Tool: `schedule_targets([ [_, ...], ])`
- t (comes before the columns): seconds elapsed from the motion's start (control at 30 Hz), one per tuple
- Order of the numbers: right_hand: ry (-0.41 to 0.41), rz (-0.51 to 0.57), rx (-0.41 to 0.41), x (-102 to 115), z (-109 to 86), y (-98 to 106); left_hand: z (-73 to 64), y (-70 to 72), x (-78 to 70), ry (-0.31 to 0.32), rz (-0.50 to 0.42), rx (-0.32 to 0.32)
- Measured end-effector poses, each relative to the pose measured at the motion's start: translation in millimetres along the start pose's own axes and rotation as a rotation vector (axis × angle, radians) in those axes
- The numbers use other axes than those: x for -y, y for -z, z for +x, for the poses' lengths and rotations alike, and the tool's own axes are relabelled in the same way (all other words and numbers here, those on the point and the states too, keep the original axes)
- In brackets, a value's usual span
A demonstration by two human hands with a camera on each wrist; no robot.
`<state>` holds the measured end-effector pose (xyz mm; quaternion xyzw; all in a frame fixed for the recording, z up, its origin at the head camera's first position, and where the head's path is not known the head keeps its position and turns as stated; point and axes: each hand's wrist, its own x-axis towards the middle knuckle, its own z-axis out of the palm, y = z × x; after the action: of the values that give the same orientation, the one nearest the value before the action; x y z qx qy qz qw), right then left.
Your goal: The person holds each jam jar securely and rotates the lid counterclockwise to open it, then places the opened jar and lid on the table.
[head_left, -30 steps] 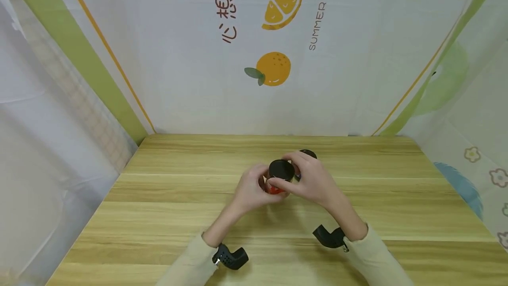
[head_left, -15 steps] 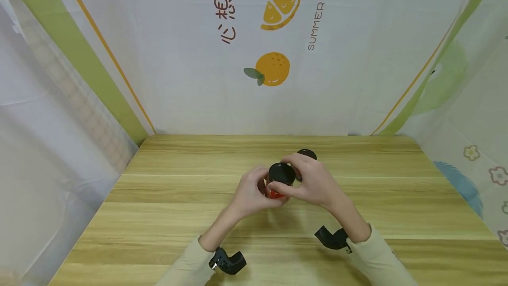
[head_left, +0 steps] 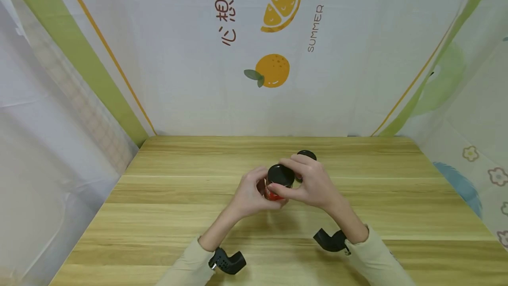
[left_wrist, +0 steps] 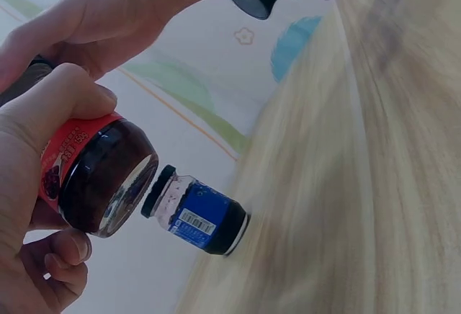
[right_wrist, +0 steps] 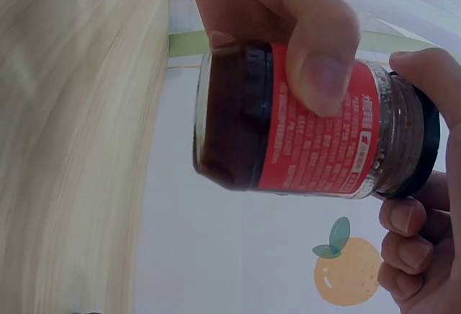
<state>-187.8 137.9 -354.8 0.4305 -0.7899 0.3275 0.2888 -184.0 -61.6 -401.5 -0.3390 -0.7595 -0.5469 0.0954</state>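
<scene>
A glass jar (right_wrist: 317, 148) with a red label, dark contents and a black lid (head_left: 281, 175) is held above the table, lid upward. My left hand (head_left: 251, 194) grips its body, the thumb lying across the red label in the right wrist view. The fingers and thumb of my right hand (head_left: 313, 182) hold the jar's lid end from the right. Behind that hand stands a second jar (left_wrist: 205, 217), blue-labelled with a dark lid, upright on the table. In the head view the right hand hides most of this second jar.
The wooden table (head_left: 178, 215) reaches back to a white cloth wall (head_left: 190, 78) with orange-fruit prints. Cloth also hangs at both sides. A black wrist camera (head_left: 228, 261) sits by the left cuff, another (head_left: 331, 239) by the right.
Both hands and the red-labelled jar have come slightly nearer the front of the table. The right hand's fingers have shifted a little at the lid. The second jar stays in place.
</scene>
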Motion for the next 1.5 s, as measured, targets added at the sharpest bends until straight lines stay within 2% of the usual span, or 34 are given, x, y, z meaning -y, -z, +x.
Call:
schedule_targets([
  [0.27,-0.022,0.126,0.023,1,0.7,4,1.7,3.5,-4.1,0.001,-0.165,0.108],
  [0.43,-0.015,0.143,0.061,1,1.4,8,2.2,4.7,-6.6,-0.006,-0.126,0.115],
  [0.6,-0.025,0.164,0.138,-2,1.2,13,2.0,5.3,-6.6,-0.030,-0.101,0.113],
  [0.73,-0.048,0.179,0.198,-2,-0.2,16,2.1,5.0,-5.1,-0.039,-0.109,0.115],
  [0.97,-0.061,0.170,0.245,-2,-0.7,19,3.0,4.5,-4.4,-0.051,-0.129,0.123],
  [1.23,-0.055,0.185,0.292,1,1.0,21,3.4,5.8,-3.0,-0.109,-0.224,0.200],
  [1.5,-0.051,0.227,0.338,3,1.3,23,1.2,8.6,-3.1,-0.053,-0.236,0.256],
])
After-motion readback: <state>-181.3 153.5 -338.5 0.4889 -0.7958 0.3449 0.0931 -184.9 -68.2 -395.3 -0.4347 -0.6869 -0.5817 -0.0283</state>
